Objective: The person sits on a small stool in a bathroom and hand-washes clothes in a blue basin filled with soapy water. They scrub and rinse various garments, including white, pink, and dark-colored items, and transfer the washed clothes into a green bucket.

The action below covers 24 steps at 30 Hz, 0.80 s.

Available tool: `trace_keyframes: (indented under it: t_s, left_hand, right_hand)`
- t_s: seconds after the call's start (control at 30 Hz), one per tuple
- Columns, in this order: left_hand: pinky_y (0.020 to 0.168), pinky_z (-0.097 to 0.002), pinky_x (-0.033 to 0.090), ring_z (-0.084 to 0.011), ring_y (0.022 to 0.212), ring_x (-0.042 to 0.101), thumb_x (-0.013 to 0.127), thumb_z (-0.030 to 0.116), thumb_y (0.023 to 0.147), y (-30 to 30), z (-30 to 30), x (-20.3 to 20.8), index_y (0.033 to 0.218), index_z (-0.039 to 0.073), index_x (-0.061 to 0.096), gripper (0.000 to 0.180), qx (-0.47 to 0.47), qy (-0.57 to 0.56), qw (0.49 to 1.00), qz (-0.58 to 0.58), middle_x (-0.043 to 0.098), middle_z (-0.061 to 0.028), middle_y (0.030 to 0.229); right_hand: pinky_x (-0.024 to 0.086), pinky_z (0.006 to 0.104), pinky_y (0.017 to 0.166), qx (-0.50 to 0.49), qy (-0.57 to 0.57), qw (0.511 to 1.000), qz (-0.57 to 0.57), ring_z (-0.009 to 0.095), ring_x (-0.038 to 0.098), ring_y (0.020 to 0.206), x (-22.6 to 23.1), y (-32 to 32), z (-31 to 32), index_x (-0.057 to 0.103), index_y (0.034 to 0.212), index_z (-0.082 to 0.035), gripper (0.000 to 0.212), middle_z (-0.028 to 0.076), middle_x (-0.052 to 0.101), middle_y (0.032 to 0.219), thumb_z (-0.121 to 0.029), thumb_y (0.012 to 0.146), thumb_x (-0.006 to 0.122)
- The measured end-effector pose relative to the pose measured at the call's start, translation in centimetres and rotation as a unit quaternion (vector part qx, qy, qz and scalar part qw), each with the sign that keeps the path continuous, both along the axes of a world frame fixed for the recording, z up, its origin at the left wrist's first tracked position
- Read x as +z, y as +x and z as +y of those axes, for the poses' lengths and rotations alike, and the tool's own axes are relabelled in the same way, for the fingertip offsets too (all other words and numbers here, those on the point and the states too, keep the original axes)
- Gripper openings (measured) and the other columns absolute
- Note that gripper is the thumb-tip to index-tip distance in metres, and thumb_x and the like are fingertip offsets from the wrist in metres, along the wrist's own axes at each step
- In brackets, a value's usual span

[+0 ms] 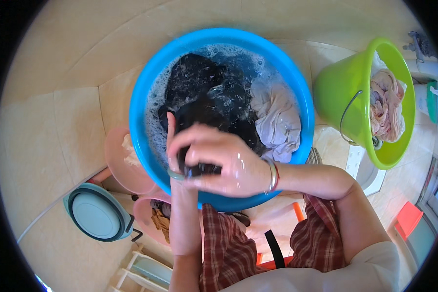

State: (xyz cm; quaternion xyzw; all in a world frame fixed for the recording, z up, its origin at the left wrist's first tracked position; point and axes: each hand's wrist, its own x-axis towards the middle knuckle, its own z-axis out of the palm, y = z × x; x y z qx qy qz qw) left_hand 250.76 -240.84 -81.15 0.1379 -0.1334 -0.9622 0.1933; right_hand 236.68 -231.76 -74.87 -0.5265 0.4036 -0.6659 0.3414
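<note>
Soaking black cloth: wet, crumpled dark fabric lying in the sudsy water and bunched up at the hands above it. Can't tell if it's one piece or several.
Right hand: comes across from the side, a bit blurry, fingers curled around a wad of the black stuff. Looks like it's pressing that against the other hand, which would stop it slipping.
Left hand: mostly hidden behind the right, one digit pointing up. Can't tell if its fingers are clenched or loose; my guess is it's backing up the fabric.
Round blue plastic tub: right in front of the knees, probably so both arms reach in easily and drips land back inside.
Pale lavender-white cloth: lumped along the tub's right side, out of the hands' way.
Lime-green plastic bucket: just right of the tub, handy spot imo, with a crumpled pale pink cloth inside.
Pale pink plastic basins: two on the left, each with fabric in it, which seems to keep the lots apart.
</note>
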Motion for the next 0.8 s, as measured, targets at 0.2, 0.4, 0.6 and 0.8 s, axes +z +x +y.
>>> trace_keyframes:
  t_s: [0.2,0.4,0.6,0.8]
  left_hand:
    - [0.095,-0.0371,0.050,-0.0221,0.109,0.061,0.046,0.033,0.100,0.2,2.8,4.5,0.125,0.005,0.055,0.038,0.126,-0.075,0.972,-0.186,0.062,-0.0109,0.119]
    - [0.100,-0.0423,0.049,-0.0258,0.118,0.058,0.043,0.037,0.101,-2.7,3.3,4.8,0.133,0.008,0.052,0.044,0.134,0.010,0.977,-0.165,0.058,-0.0118,0.131]
    - [0.103,-0.0408,0.046,-0.0233,0.120,0.056,0.041,0.060,0.097,-3.7,3.6,2.7,0.134,0.009,0.050,0.064,0.093,0.064,0.970,-0.214,0.057,-0.0092,0.132]
    - [0.105,-0.0449,0.044,-0.0268,0.126,0.053,0.042,0.058,0.098,-3.7,4.8,3.9,0.143,0.010,0.042,0.066,0.088,0.083,0.984,-0.134,0.050,-0.0105,0.141]
  right_hand:
    - [0.048,0.0348,0.089,0.073,0.010,0.978,-0.194,0.022,0.060,0.102,1.6,-2.7,-0.3,0.055,0.091,-0.002,0.021,0.009,0.059,0.112,-0.002,0.080,0.073]
    - [0.042,0.0309,0.099,-0.014,0.233,0.881,-0.412,0.013,0.053,0.112,-3.7,-4.8,-1.8,0.057,0.123,-0.007,0.039,0.002,0.057,0.116,-0.023,0.090,0.070]
    - [0.044,0.0272,0.095,0.113,0.280,0.826,-0.476,0.013,0.059,0.104,-5.1,-4.1,-0.5,0.065,0.112,-0.004,0.031,0.006,0.065,0.110,-0.028,0.092,0.067]
    - [0.049,0.0260,0.083,-0.040,0.219,0.889,-0.400,0.010,0.062,0.092,-6.1,-3.3,-0.5,0.066,0.095,-0.003,0.016,0.006,0.068,0.099,-0.019,0.092,0.068]
